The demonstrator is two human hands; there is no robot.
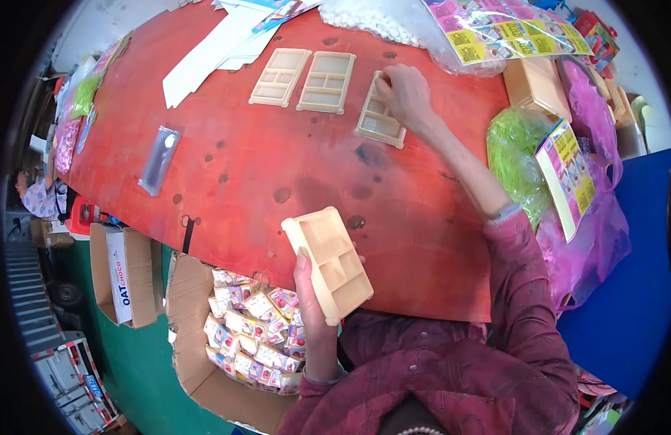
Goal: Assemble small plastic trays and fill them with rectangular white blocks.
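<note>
My left hand point(312, 290) is wrapped round the side of a tan compartment tray point(330, 246), tilted above the table's near edge, its compartments facing up with nothing seen in them. Farther off, my right hand point(406, 94) is closed at the far end of another compartment tray point(382, 127) on the table; its fingertips are partly hidden. Two similar trays, a left one point(280, 77) and a middle one point(326, 82), lie side by side to the left of that hand. They look greyer inside than the tray in my left hand.
The red table point(256, 167) has dark spots. On it lie a clear plastic packet point(160, 161), white sheets point(212, 54) and a bag of white pellets point(364, 20). A carton of small packets point(256, 333) stands at lower left; green shred point(515, 145) and purple bags point(585, 239) are right.
</note>
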